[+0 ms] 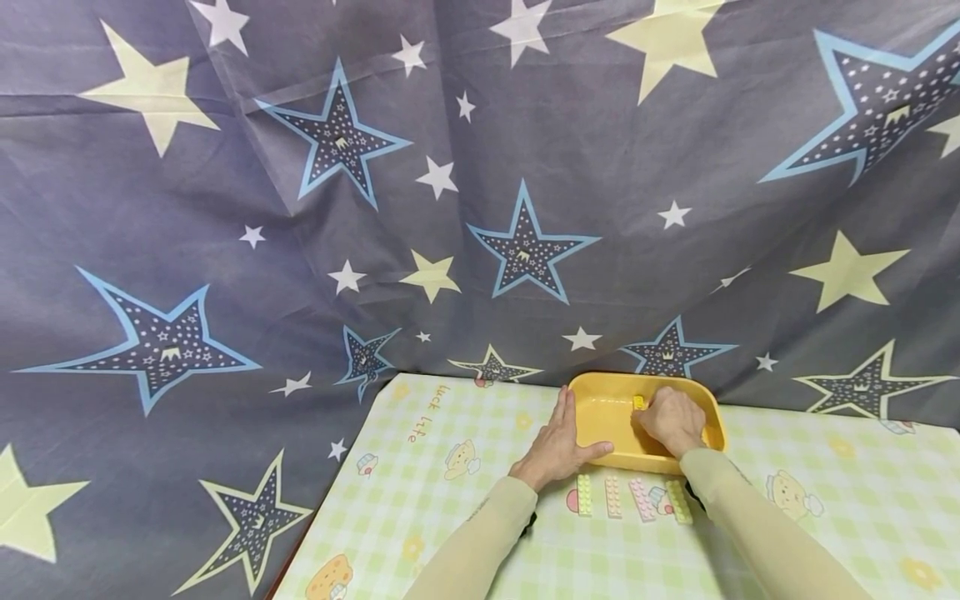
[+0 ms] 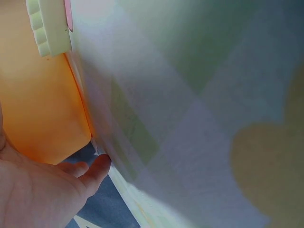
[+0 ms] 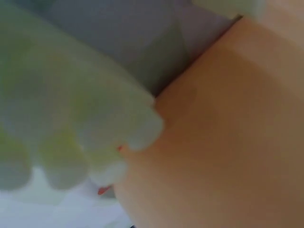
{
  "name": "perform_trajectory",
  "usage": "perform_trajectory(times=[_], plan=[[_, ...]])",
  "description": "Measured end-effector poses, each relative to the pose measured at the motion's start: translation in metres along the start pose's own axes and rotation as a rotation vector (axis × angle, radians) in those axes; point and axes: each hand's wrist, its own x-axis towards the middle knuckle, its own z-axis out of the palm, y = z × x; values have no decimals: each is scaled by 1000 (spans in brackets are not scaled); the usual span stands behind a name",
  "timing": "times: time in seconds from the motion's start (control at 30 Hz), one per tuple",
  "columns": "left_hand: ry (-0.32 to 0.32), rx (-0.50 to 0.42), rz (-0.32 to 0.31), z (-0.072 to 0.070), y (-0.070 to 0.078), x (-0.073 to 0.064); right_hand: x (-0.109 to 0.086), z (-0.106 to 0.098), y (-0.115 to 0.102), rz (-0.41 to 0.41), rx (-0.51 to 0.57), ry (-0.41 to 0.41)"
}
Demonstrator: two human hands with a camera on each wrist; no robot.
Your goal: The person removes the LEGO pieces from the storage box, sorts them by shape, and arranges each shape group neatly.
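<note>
Yellow tray: we find the tray right of centre in the lower half of the frame, on the checked tablecloth, up near the starry curtain.
Yellow block: we see a small block within the tray's outline, just left of the curled fingers.
Left hand: we see the hand spread wide at the tray's left end, fingers straight along the side and thumb out over the near rim; it grips nothing that we can see.
Right hand: we see the hand over the right half of the tray, fingers curled inward beside the block; we cannot tell whether they pinch it, and the right wrist view is too blurred to help.
Studded strips: we count four below the tray in the frame, side by side: pale green, peach, pink and yellowish green.
Block handling: we judge it light, stiff and hard to damage; we would pinch its opposite sides with thumb and forefinger.
Tray handling: we expect light, smooth plastic that could slide on the cloth; we would steady it by the rim at its left end.
</note>
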Motion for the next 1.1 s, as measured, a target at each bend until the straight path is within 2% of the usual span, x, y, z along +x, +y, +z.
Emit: perform_trajectory(times=[0.57, 1.1], plan=[[-3, -11, -9, 0, 2, -1, -3, -1, -4, 2, 11, 34], [7, -21, 7, 1, 0, 0, -23, -18, -8, -8, 31, 32]])
